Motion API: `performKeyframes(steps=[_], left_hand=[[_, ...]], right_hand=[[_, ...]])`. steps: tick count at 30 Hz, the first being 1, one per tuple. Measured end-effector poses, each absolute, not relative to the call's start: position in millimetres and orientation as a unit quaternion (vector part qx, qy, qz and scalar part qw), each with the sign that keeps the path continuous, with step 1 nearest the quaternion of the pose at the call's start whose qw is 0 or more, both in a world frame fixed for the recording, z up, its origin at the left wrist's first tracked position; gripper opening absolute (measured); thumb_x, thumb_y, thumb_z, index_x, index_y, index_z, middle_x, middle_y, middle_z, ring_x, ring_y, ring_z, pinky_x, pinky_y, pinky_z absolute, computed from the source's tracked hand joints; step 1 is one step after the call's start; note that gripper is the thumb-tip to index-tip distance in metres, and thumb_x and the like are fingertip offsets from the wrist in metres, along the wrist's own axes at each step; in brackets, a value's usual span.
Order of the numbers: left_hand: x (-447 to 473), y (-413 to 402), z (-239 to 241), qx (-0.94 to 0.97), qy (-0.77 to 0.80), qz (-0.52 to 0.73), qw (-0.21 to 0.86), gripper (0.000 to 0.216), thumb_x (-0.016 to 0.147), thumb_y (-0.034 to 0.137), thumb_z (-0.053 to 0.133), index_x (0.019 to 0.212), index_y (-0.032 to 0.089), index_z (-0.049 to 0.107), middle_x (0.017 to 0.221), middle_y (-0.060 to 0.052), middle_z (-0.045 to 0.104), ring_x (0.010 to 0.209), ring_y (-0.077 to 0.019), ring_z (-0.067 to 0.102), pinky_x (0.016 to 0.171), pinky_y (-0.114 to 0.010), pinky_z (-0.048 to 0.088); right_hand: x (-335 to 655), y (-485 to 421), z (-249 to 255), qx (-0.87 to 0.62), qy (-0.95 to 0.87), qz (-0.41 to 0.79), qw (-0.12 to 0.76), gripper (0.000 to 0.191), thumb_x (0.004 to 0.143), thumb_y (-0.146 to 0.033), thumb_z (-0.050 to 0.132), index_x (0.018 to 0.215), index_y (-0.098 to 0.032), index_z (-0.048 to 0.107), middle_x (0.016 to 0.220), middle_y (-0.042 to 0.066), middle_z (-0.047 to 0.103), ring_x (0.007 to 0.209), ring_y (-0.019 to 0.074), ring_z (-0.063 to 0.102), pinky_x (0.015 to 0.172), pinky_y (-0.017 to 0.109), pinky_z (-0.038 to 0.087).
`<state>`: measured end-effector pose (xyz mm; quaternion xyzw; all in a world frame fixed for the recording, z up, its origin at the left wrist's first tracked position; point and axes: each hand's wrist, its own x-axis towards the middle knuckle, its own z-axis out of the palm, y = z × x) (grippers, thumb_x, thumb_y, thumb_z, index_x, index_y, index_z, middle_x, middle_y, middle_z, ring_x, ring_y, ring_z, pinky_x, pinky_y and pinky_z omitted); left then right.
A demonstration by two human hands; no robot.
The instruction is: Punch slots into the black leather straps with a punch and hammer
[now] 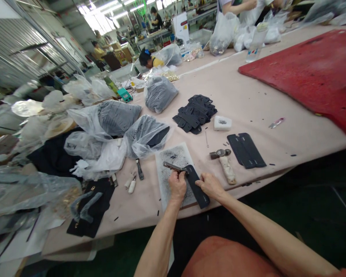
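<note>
In the head view, my left hand (178,186) is closed on a long, shiny metal tool (173,166) whose exact kind I cannot make out. The tool's right end meets the top of a black flat strip (198,188), which looks like leather. My right hand (211,185) pinches the strip's right edge. Under the strip lies a white board (165,177), speckled with dark marks and a few small black scraps. A hammer (226,169) with a wrapped handle rests to the right. Beyond it are two black panels (246,150) side by side.
A pile of black pieces (195,113) and a white block (222,123) lie farther back. Plastic bags (146,134) crowd the left, near a small brush-like tool (139,169). A red board (311,69) covers the right side. A co-worker (150,59) sits across the table.
</note>
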<state>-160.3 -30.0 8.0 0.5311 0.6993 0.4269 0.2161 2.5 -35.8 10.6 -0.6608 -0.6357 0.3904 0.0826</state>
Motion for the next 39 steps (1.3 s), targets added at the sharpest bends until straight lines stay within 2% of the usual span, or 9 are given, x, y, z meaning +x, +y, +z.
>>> performKeyframes(steps=[3,8,11,17,19,22,25,34,39], left_hand=[[-156,-31,6,0.540,0.681,0.431,0.244,0.015,0.083,0.028,0.055,0.075,0.019,0.064,0.071,-0.004,0.069,0.067,-0.0182,0.064,0.064,-0.029,0.046],[-158,-32,4,0.537,0.664,0.441,0.275,0.014,0.083,0.027,0.055,0.078,0.019,0.065,0.072,-0.003,0.069,0.067,-0.0178,0.063,0.064,-0.029,0.047],[-159,-35,3,0.520,0.670,0.451,0.278,0.014,0.084,0.029,0.056,0.079,0.019,0.065,0.074,-0.003,0.070,0.069,-0.0183,0.064,0.065,-0.029,0.047],[-157,-41,0,0.587,0.620,0.414,0.316,0.014,0.084,0.021,0.055,0.084,0.019,0.069,0.078,-0.004,0.072,0.074,-0.0188,0.066,0.069,-0.030,0.050],[-157,-43,-1,0.599,0.595,0.420,0.334,0.017,0.083,0.019,0.055,0.089,0.020,0.072,0.087,-0.006,0.075,0.082,-0.0204,0.069,0.076,-0.032,0.052],[-158,-45,-2,0.580,0.583,0.437,0.365,0.020,0.084,0.019,0.055,0.094,0.019,0.072,0.092,-0.007,0.076,0.085,-0.0210,0.070,0.079,-0.034,0.054],[-160,-45,1,0.546,0.593,0.450,0.384,0.017,0.085,0.023,0.057,0.092,0.018,0.072,0.088,-0.006,0.076,0.082,-0.0205,0.069,0.077,-0.032,0.053],[-156,-45,3,0.510,0.611,0.466,0.387,0.017,0.085,0.028,0.059,0.088,0.017,0.072,0.083,-0.007,0.074,0.080,-0.0204,0.069,0.075,-0.031,0.053],[-153,-45,4,0.500,0.604,0.471,0.404,0.019,0.087,0.031,0.059,0.091,0.017,0.071,0.084,-0.007,0.074,0.083,-0.0208,0.069,0.079,-0.032,0.053]], right_hand=[[3,-30,9,-0.651,-0.652,0.379,0.082,0.017,0.080,-0.036,0.062,0.079,-0.019,0.059,0.076,0.005,0.065,0.074,0.0188,0.058,0.062,0.028,0.028],[6,-17,9,-0.629,-0.654,0.405,0.111,0.006,0.074,-0.021,0.061,0.074,-0.019,0.055,0.071,0.002,0.060,0.071,0.0153,0.054,0.061,0.026,0.029],[11,-18,10,-0.612,-0.649,0.438,0.110,0.010,0.070,-0.016,0.061,0.069,-0.019,0.052,0.064,-0.002,0.056,0.065,0.0133,0.051,0.058,0.025,0.029],[25,-40,11,-0.604,-0.640,0.466,0.089,0.010,0.074,-0.018,0.055,0.066,-0.019,0.050,0.059,-0.003,0.052,0.060,0.0125,0.048,0.055,0.025,0.028],[23,-38,10,-0.606,-0.627,0.477,0.110,0.004,0.072,-0.017,0.057,0.071,-0.019,0.053,0.061,-0.003,0.055,0.061,0.0127,0.050,0.056,0.024,0.030],[15,-22,9,-0.602,-0.586,0.509,0.189,0.017,0.066,-0.017,0.061,0.083,-0.016,0.060,0.071,-0.001,0.061,0.068,0.0136,0.053,0.060,0.023,0.036],[6,-5,7,-0.602,-0.528,0.546,0.245,0.019,0.057,-0.014,0.060,0.076,-0.016,0.061,0.067,-0.002,0.059,0.066,0.0137,0.052,0.059,0.024,0.035],[8,-5,3,-0.552,-0.401,0.676,0.278,0.017,0.053,-0.020,0.055,0.070,-0.019,0.053,0.056,-0.005,0.052,0.050,0.0109,0.044,0.051,0.024,0.032],[10,-5,11,-0.510,-0.360,0.721,0.301,0.019,0.049,-0.018,0.055,0.068,-0.019,0.049,0.057,-0.005,0.051,0.052,0.0101,0.044,0.052,0.023,0.034]])
